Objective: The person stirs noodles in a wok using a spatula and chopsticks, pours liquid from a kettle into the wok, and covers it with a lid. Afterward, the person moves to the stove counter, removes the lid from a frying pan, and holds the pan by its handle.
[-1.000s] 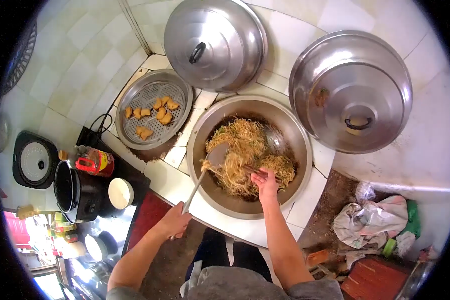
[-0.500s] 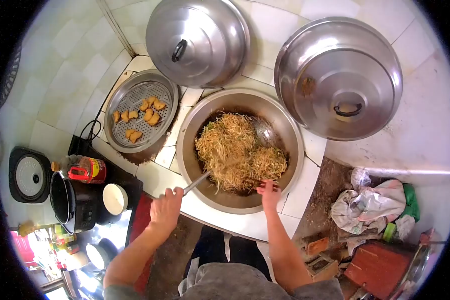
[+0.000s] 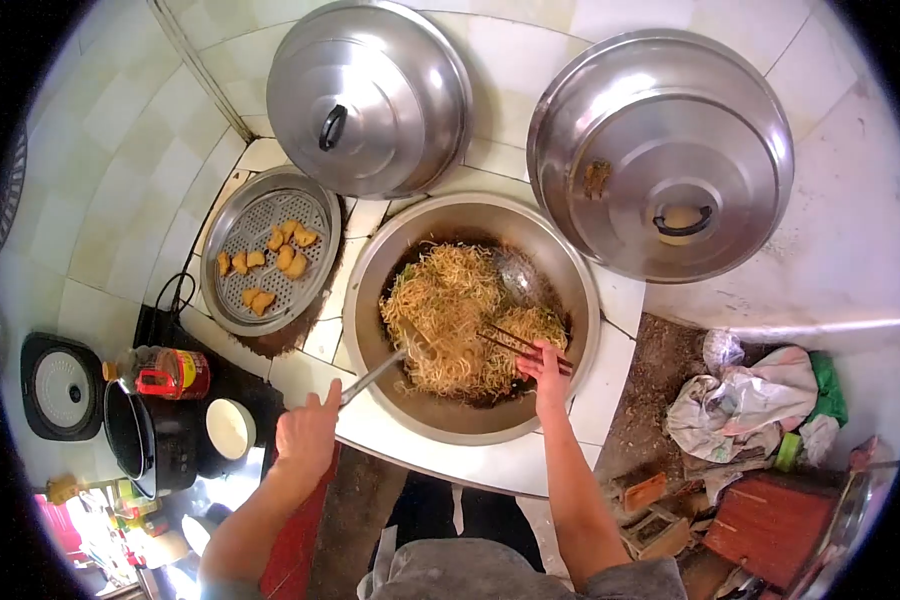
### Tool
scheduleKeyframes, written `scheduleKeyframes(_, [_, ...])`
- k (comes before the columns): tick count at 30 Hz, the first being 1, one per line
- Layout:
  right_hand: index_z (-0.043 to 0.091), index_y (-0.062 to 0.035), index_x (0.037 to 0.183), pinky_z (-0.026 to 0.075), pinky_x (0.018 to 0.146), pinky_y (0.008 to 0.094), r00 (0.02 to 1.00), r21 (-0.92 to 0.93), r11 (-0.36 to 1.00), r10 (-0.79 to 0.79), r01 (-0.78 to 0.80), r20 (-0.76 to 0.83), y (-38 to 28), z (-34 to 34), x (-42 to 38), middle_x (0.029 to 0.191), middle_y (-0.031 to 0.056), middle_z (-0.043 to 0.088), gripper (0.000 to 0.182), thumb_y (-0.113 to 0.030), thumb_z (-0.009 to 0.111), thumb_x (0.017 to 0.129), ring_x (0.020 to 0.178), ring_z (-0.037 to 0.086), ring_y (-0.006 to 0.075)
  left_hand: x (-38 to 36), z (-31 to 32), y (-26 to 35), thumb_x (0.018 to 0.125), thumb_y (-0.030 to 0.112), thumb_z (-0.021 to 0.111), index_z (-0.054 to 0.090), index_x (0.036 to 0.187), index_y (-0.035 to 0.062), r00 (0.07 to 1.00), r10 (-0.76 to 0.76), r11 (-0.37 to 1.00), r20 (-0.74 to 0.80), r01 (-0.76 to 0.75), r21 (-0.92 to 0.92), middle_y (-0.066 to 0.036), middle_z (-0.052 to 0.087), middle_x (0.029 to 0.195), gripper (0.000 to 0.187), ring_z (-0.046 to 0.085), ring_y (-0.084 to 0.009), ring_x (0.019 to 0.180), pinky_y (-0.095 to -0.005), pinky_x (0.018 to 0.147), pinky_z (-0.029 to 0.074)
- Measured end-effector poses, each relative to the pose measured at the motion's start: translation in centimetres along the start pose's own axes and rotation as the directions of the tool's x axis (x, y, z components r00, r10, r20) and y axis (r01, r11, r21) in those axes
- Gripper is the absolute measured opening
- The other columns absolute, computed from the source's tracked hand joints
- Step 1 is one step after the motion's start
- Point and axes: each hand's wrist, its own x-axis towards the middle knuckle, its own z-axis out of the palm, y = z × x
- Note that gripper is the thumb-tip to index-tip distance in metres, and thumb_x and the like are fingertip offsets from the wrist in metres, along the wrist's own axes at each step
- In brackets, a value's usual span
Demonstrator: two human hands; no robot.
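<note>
Golden-brown tangled noodles (image 3: 445, 300) lie inside a wide, round, grey metal wok (image 3: 460, 418). The left hand (image 3: 308, 435) grips a long-handled, grey metal spatula (image 3: 372, 379), its blade among the noodles; the right hand (image 3: 545, 372) holds thin, dark-brown chopsticks (image 3: 515, 338) at their right side. Far left sits a round, perforated metal tray (image 3: 292, 291).

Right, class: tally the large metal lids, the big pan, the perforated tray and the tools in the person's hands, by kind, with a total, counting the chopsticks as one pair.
Large metal lids: 2
Big pan: 1
Perforated tray: 1
Spatula: 1
Pair of chopsticks: 1
Total: 6
</note>
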Motion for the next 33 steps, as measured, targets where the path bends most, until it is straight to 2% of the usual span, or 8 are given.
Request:
scheduleKeyframes(4, [0.053, -0.0012, 0.108, 0.054, 0.067, 0.0312, 0.978, 0.205, 0.979, 0.024, 0.019, -0.205, 4.9, 2.3, 6.1, 0.089, 0.0117, 0.06, 0.031, -0.028, 0.05, 0.093, 0.076, 0.064, 0.0217, 0.6, 1.9, 1.5, 0.088, 0.025, 0.054, 0.038, 0.134, 0.0188, 0.99, -0.099, 0.991, 0.098, 0.107, -0.081, -0.009, 0.059, 0.089, 0.05, 0.065, -0.0262, 0.067, -0.0368, 0.055, 0.05])
scheduleKeyframes(6, [0.052, 0.0011, 0.109, 0.055, 0.073, 0.0337, 0.926, 0.298, 0.927, 0.3, -0.226, -0.231, 6.8, 4.8, 7.9, 0.092, 0.0139, 0.06, 0.032, -0.027, 0.046, 0.095, 0.079, 0.065, 0.024, 0.9, 2.3, 2.5, 0.088, 0.028, 0.054, 0.037, 0.134, 0.0198, 0.977, -0.159, 0.976, 0.142, 0.177, -0.127, -0.01, 0.06, 0.09, 0.05, 0.065, -0.0275, 0.07, -0.0384, 0.058, 0.05])
scheduleKeyframes(10, [0.052, 0.0034, 0.107, 0.054, 0.082, 0.0366, 0.886, 0.377, 0.859, 0.432, -0.347, -0.169, 7.2, 7.6, 8.2, 0.096, 0.0182, 0.061, 0.034, -0.027, 0.046, 0.095, 0.085, 0.065, 0.0285, 0.8, 3.0, 3.5, 0.088, 0.03, 0.056, 0.035, 0.135, 0.0196, 0.969, -0.193, 0.949, 0.154, 0.224, -0.221, -0.012, 0.06, 0.09, 0.053, 0.065, -0.0293, 0.072, -0.04, 0.061, 0.05])
scheduleKeyframes(18, [0.051, 0.0054, 0.101, 0.053, 0.082, 0.0432, 0.954, 0.51, 0.81, 0.291, -0.289, 0.079, 5.3, 6.0, 7.1, 0.09, 0.0176, 0.058, 0.032, -0.024, 0.039, 0.096, 0.085, 0.062, 0.0295, -0.8, 3.0, 3.0, 0.085, 0.03, 0.058, 0.037, 0.133, 0.021, 0.961, -0.24, 0.914, 0.137, 0.272, -0.303, -0.012, 0.061, 0.084, 0.054, 0.064, -0.0306, 0.07, -0.0431, 0.059, 0.048])
scheduleKeyframes(22, [0.058, 0.0048, 0.097, 0.056, 0.068, 0.0356, 0.989, 0.062, 0.997, -0.044, 0.035, 0.144, -1.5, 9.6, 5.3, 0.086, 0.0169, 0.062, 0.031, -0.023, 0.046, 0.094, 0.072, 0.066, 0.0264, -1.6, 1.1, 2.6, 0.083, 0.028, 0.06, 0.04, 0.132, 0.0201, 0.965, -0.251, 0.91, 0.082, 0.264, -0.321, -0.013, 0.061, 0.081, 0.053, 0.063, -0.0329, 0.07, -0.0441, 0.06, 0.048])
scheduleKeyframes(25, [0.06, 0.0054, 0.097, 0.055, 0.058, 0.0298, 0.968, -0.249, 0.936, -0.228, 0.249, 0.108, 0.6, 6.1, 6.1, 0.083, 0.0143, 0.064, 0.034, -0.026, 0.049, 0.094, 0.065, 0.066, 0.0216, -2.1, 0.7, 2.1, 0.083, 0.027, 0.061, 0.039, 0.132, 0.0204, 0.968, -0.244, 0.914, 0.051, 0.247, -0.321, -0.013, 0.061, 0.082, 0.054, 0.063, -0.0329, 0.07, -0.0435, 0.061, 0.048])
scheduleKeyframes(27, [0.06, 0.0035, 0.095, 0.053, 0.053, 0.0279, 0.999, -0.205, 0.979, -0.018, 0.008, -0.05, -1.0, 3.8, 5.4, 0.08, 0.0116, 0.065, 0.033, -0.028, 0.049, 0.094, 0.06, 0.065, 0.0196, -2.0, 1.0, 2.2, 0.084, 0.028, 0.06, 0.038, 0.133, 0.021, 0.966, -0.247, 0.913, 0.079, 0.259, -0.315, -0.013, 0.061, 0.083, 0.054, 0.063, -0.0324, 0.07, -0.0428, 0.061, 0.049])
scheduleKeyframes(33, [0.062, 0.0019, 0.092, 0.05, 0.052, 0.0258, 0.996, -0.053, 0.998, 0.042, -0.046, -0.073, 10.0, 4.3, 0.9, 0.081, 0.0111, 0.065, 0.028, -0.024, 0.05, 0.093, 0.061, 0.065, 0.0187, -1.4, 2.5, 3.1, 0.086, 0.029, 0.057, 0.035, 0.136, 0.0246, 0.974, -0.196, 0.936, 0.113, 0.22, -0.273, -0.013, 0.06, 0.086, 0.055, 0.064, -0.0311, 0.068, -0.0414, 0.059, 0.049])
